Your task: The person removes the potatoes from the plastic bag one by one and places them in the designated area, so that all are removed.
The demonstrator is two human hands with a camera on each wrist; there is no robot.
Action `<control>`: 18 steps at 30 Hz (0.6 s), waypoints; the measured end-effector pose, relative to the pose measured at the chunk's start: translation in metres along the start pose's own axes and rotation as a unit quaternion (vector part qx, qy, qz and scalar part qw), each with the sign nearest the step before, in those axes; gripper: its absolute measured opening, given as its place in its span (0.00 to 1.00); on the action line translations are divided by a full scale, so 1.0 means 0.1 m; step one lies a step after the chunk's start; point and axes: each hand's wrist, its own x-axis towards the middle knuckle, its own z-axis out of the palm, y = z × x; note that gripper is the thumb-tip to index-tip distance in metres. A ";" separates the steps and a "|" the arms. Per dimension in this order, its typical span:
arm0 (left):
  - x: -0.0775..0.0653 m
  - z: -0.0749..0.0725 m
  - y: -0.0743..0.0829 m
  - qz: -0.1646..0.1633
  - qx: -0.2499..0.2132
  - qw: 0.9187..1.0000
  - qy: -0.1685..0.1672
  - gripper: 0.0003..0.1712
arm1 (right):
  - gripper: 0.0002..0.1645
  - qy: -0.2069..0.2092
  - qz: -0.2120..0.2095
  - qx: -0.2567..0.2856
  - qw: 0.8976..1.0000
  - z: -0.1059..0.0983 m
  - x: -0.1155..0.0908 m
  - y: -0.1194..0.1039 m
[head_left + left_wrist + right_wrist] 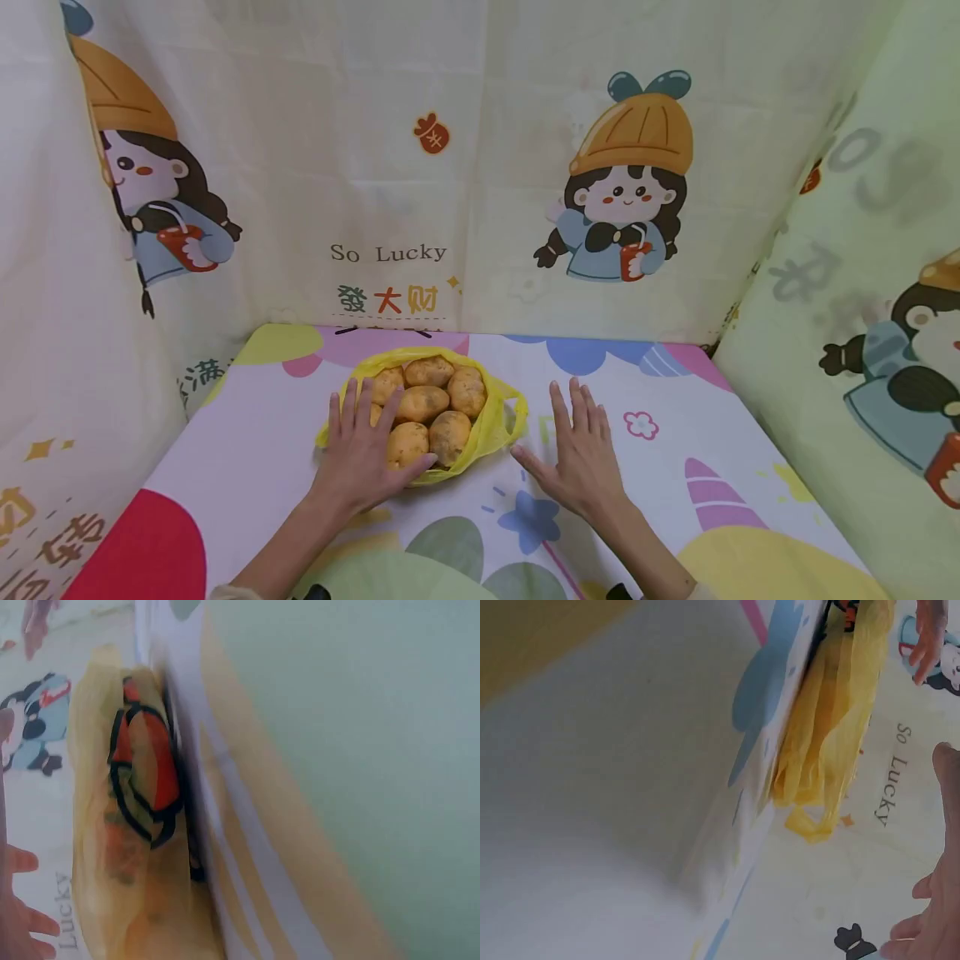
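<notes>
In the head view, an open yellow plastic bag of potatoes sits left of the middle on a patterned tablecloth, toward its far side. The left hand is spread over the bag's near left part, fingers straight and gripping nothing; whether it touches the bag or the potatoes I cannot tell. The right hand, also open with nothing in it, is to the right of the bag, apart from it, over the cloth. On the far side hangs a printed curtain with "So Lucky" on it. In the left wrist view, the bag's side carries a red and green print outlined in black, and part of the left hand shows at the edge, its fingers extended. In the right wrist view, the bag's looped handle sticks out on its right side, clear of the right hand.
</notes>
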 end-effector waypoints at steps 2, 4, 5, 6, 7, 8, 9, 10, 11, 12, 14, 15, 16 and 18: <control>-0.01 -0.02 -0.05 -0.007 -0.009 1.000 -0.001 0.61 | 0.64 -0.012 0.012 0.046 0.999 0.00 -0.02 -0.03; -0.02 -0.04 -0.10 -0.016 -0.017 1.000 0.004 0.61 | 0.62 -0.034 0.030 0.103 0.994 0.00 -0.03 -0.06; -0.03 -0.05 -0.14 -0.021 -0.019 1.000 0.009 0.61 | 0.62 -0.047 0.041 0.130 0.990 0.00 -0.04 -0.08; -0.04 -0.05 -0.17 -0.027 -0.024 0.999 0.015 0.60 | 0.61 -0.058 0.050 0.154 0.985 0.00 -0.04 -0.10; -0.05 -0.06 -0.20 -0.033 -0.029 0.999 0.021 0.60 | 0.61 -0.068 0.058 0.174 0.981 -0.01 -0.05 -0.12; -0.06 -0.06 -0.24 -0.039 -0.037 0.998 0.029 0.58 | 0.60 -0.075 0.063 0.193 0.976 -0.01 -0.05 -0.14; -0.07 -0.06 -0.27 -0.047 -0.048 0.997 0.036 0.57 | 0.60 -0.078 0.064 0.209 0.973 -0.01 -0.04 -0.16; -0.08 -0.07 -0.30 -0.053 -0.061 0.996 0.043 0.55 | 0.59 -0.080 0.064 0.223 0.969 -0.02 -0.04 -0.18; -0.09 -0.08 -0.32 -0.060 -0.078 0.994 0.048 0.54 | 0.58 -0.078 0.061 0.235 0.967 -0.02 -0.04 -0.20; -0.10 -0.08 -0.35 -0.071 -0.095 0.992 0.048 0.52 | 0.57 -0.075 0.056 0.247 0.964 -0.02 -0.03 -0.21; -0.12 -0.09 -0.39 -0.090 -0.129 0.987 0.046 0.50 | 0.56 -0.068 0.047 0.269 0.959 -0.01 -0.02 -0.25; -0.12 -0.10 -0.41 -0.097 -0.148 0.983 0.044 0.49 | 0.55 -0.067 0.044 0.277 0.957 0.00 -0.02 -0.27; -0.12 -0.11 -0.42 -0.105 -0.169 0.979 0.042 0.47 | 0.54 -0.069 0.043 0.283 0.956 0.01 -0.01 -0.28; -0.12 -0.12 -0.45 -0.118 -0.202 0.972 0.036 0.46 | 0.53 -0.073 0.043 0.295 0.952 0.02 -0.01 -0.33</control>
